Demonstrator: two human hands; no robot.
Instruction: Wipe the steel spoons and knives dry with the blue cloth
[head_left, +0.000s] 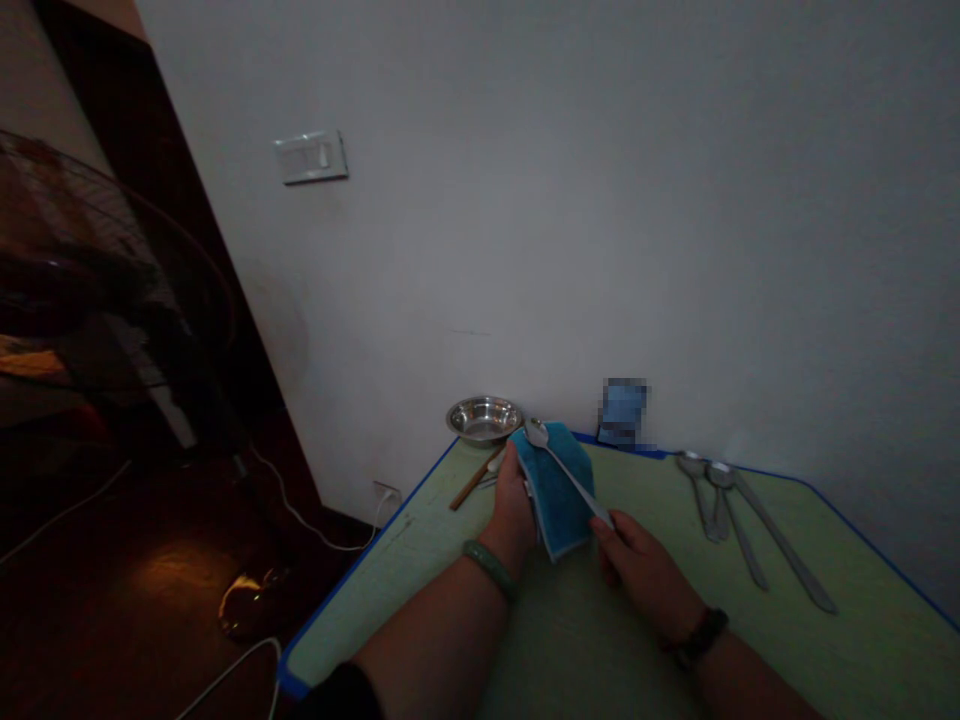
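Left hand grasps the blue cloth, right hand pinches the spoon across it above the desk; handle-end grip may let it twist loose and drop.

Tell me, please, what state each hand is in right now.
Left hand: holding the blue cloth, partly hidden behind it.
Right hand: closed, holding the spoon.

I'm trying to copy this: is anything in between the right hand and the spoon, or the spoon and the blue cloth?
Nothing visible. The right hand holds the spoon by its handle, and nothing shows between the spoon and the blue cloth in the left hand.
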